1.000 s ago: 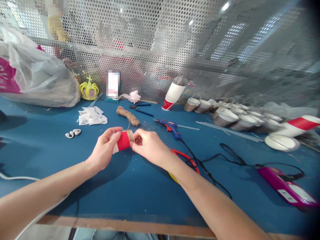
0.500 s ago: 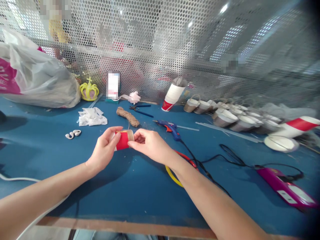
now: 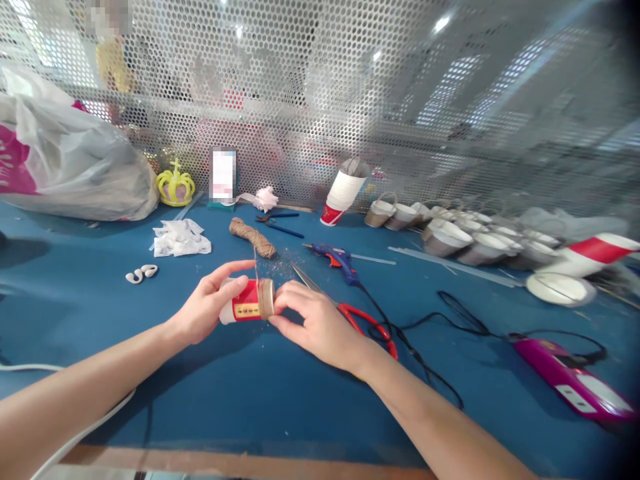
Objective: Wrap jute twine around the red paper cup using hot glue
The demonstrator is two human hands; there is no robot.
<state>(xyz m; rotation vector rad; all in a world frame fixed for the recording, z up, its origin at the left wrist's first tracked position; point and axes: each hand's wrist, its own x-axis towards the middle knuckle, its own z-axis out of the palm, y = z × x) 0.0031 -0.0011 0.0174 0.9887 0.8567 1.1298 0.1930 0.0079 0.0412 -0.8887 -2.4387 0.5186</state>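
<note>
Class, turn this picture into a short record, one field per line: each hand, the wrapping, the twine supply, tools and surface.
Left hand: holds a red-and-white cup on its side
Right hand: touches the cup's rim end
Wrapping: twine band around that end
Supply: twine bundle, lying beyond the cup
Tools: scissors, glue gun, pliers
Surface: blue table

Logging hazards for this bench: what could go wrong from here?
The twine around the cup could loosen or slide off the rim if the hold eases. The scissors lie close by the right hand, which might brush the blades. The left hand's grip might dent the cup.
</note>
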